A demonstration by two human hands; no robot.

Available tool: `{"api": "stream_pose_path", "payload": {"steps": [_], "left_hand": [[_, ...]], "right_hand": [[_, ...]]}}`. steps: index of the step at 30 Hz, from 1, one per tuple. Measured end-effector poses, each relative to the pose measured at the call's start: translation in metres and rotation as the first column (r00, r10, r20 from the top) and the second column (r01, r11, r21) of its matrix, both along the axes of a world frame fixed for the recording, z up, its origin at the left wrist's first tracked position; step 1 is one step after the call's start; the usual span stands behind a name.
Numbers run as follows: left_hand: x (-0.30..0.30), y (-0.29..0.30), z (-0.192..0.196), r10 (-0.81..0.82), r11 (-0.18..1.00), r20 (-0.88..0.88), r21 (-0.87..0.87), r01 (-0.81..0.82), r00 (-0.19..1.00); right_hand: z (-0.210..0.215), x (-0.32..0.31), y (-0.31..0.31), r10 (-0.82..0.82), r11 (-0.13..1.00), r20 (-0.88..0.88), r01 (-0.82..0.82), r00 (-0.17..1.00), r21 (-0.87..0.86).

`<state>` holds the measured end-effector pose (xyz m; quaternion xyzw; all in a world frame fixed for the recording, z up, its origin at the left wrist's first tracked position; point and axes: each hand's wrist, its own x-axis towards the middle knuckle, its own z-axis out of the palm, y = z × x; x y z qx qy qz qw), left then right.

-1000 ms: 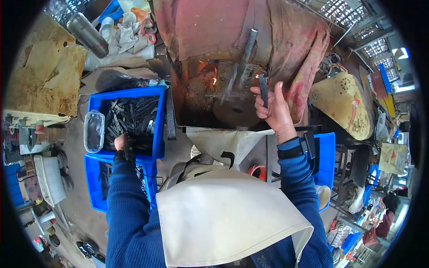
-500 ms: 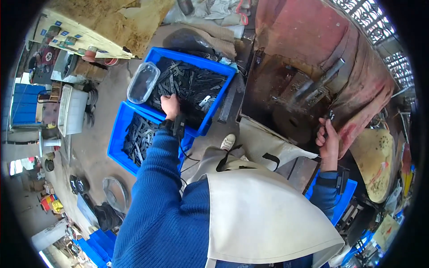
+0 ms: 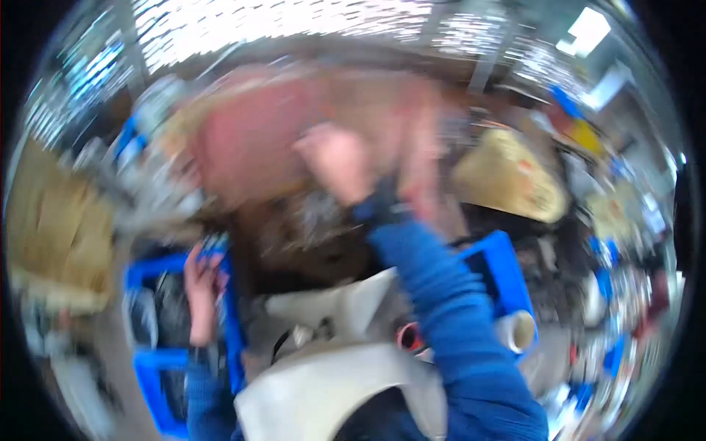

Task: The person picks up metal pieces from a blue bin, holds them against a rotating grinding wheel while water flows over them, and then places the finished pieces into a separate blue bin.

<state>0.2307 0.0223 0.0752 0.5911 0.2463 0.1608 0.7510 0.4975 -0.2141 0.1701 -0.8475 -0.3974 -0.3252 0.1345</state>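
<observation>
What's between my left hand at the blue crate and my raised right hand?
In the blurred head view, between the left hand on the blue crate rim and the right hand lies the dark, rust-brown machine bed; detail cannot be made out.

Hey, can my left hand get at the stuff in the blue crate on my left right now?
Probably yes. The left hand is already over the right rim of the blue crate, and nothing shows between it and the dark parts inside, though the picture is too blurred to tell whether it holds anything.

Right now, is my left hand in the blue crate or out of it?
In: the left hand reaches over the blue crate rim among dark parts; blur hides any grip.
</observation>
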Motion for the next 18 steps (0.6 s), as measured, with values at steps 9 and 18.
{"api": "stream_pose_path", "payload": {"steps": [9, 18], "left_hand": [[0.028, -0.067, -0.038, -0.432, 0.609, 0.038, 0.750, 0.260, 0.901], [0.041, -0.059, -0.086, -0.440, 0.330, 0.099, 0.942, 0.058, 0.892]], "right_hand": [[0.003, 0.009, 0.003, -0.066, 0.975, -0.359, 0.137, 0.931, 0.175], [-0.005, 0.009, 0.008, -0.043, 0.973, -0.383, 0.125, 0.923, 0.193]]}}
